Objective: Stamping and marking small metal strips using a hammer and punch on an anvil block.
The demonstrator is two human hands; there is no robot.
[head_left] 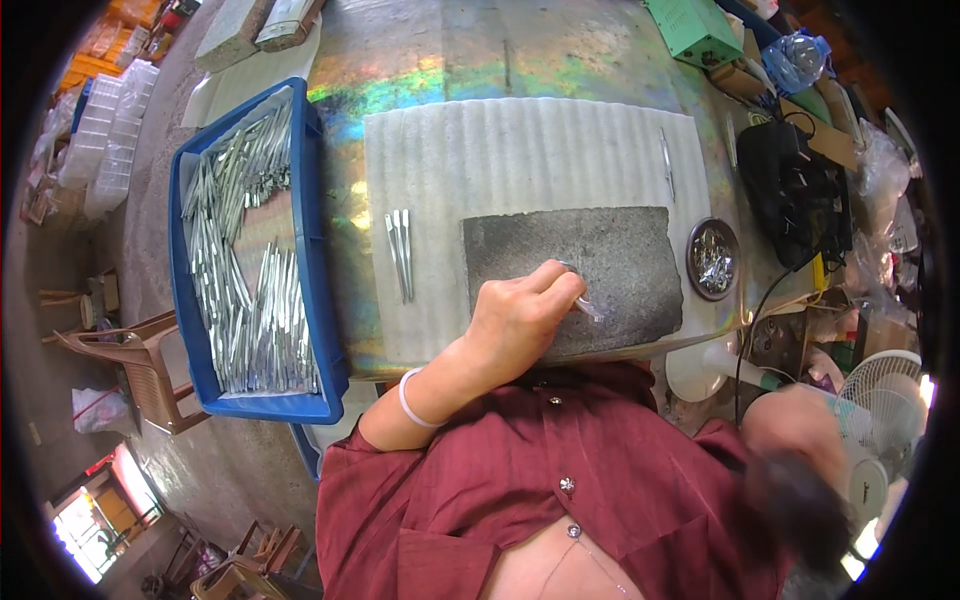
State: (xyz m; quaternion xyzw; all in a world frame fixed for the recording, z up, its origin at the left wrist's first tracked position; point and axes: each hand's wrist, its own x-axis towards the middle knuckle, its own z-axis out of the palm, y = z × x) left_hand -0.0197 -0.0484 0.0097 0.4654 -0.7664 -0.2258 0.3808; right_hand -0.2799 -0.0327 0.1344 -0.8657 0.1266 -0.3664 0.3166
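Note:
My left hand (525, 310) is closed in a pinch over the dark stone-like slab (620, 260). From its fingers pokes the shiny end of a small metal piece (592, 310), the rest hidden by the hand. My right hand (795, 430) is raised at the lower right and smeared by motion, so its fingers cannot be made out. Just below it is a dark blurred object (800, 510) whose kind does not show. Several slim metal strips (400, 250) lie left of the slab on white foam sheet (540, 150). Another thin metal strip (667, 165) lies at the sheet's far right.
A blue tray (325, 270) with many slim metal strips stands left. Right of the slab sits a round dish (692, 275) of small shiny bits. Farther right are a black bag-like thing (790, 190) and a fan (880, 400); a green metal box (695, 30) stands at the back.

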